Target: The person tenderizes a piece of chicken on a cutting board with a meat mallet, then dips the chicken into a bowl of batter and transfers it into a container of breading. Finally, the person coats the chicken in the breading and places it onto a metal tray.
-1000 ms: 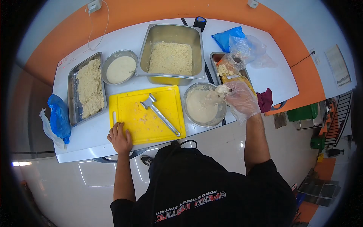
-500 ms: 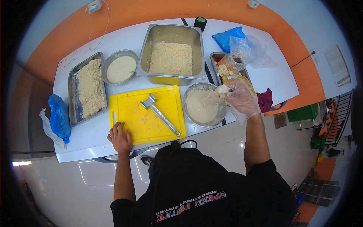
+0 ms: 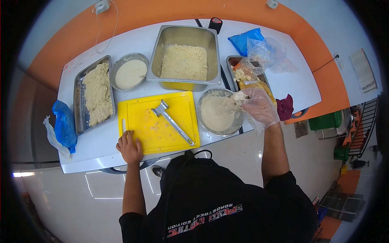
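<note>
My right hand [image 3: 259, 106], in a clear plastic glove, holds a batter-coated piece of food [image 3: 238, 97] over the right rim of a round metal bowl of pale batter [image 3: 215, 115]. My left hand [image 3: 129, 147] is bare and rests flat on the near left corner of a yellow cutting board [image 3: 142, 117]. A metal meat mallet [image 3: 172, 121] lies across the middle of the board.
On the white table [image 3: 101, 143] stand a deep steel pan of crumbs [image 3: 184, 60], a smaller bowl of batter [image 3: 129, 73], a flat tray of crumbed food [image 3: 95, 94] and a tray with food pieces [image 3: 243, 73]. Blue bags [image 3: 65, 125] lie at the left edge, plastic bags [image 3: 263, 50] far right.
</note>
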{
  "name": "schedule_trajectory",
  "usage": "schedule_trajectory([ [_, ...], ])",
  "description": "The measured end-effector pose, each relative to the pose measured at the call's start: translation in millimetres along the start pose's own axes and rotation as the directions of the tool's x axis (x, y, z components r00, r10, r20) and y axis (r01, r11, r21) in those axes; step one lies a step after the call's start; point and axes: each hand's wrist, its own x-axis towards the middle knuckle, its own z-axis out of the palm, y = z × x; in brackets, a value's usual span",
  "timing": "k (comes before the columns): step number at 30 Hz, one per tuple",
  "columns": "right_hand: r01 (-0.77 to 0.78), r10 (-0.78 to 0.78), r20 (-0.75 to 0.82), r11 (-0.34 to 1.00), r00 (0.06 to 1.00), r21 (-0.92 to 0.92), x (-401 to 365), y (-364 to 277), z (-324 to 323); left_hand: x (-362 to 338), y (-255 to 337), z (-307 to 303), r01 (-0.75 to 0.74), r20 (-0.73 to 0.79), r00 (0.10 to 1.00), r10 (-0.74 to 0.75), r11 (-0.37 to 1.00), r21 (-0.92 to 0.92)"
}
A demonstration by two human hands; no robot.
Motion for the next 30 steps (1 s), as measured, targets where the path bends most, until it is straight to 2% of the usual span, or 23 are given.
schedule_trajectory([
  [14, -0.012, 0.012, -0.008, 0.997, 1.000, -0.074, 0, -5, 0, 0, 1, -1, -0.001, -0.003, 1.000, 0.001, 1.000, -0.008],
  [16, -0.018, 0.018, 0.007, 1.000, 1.000, -0.009, 0, -7, 0, 0, 1, 0, -0.001, -0.007, 1.000, 0.001, 1.000, -0.008],
  [23, -0.013, 0.013, 0.002, 0.999, 1.000, -0.047, 2, -3, 1, 0, 1, 0, 0.001, 0.001, 1.000, -0.001, 1.000, 0.001],
  [26, -0.012, 0.012, 0.008, 1.000, 1.000, 0.009, 2, -1, 1, 0, 1, -1, -0.003, 0.000, 1.000, 0.003, 1.000, 0.003],
  [30, -0.009, 0.008, -0.013, 0.995, 1.000, -0.104, 3, -7, 0, 1, 2, -2, 0.014, 0.016, 1.000, -0.014, 1.000, -0.004],
])
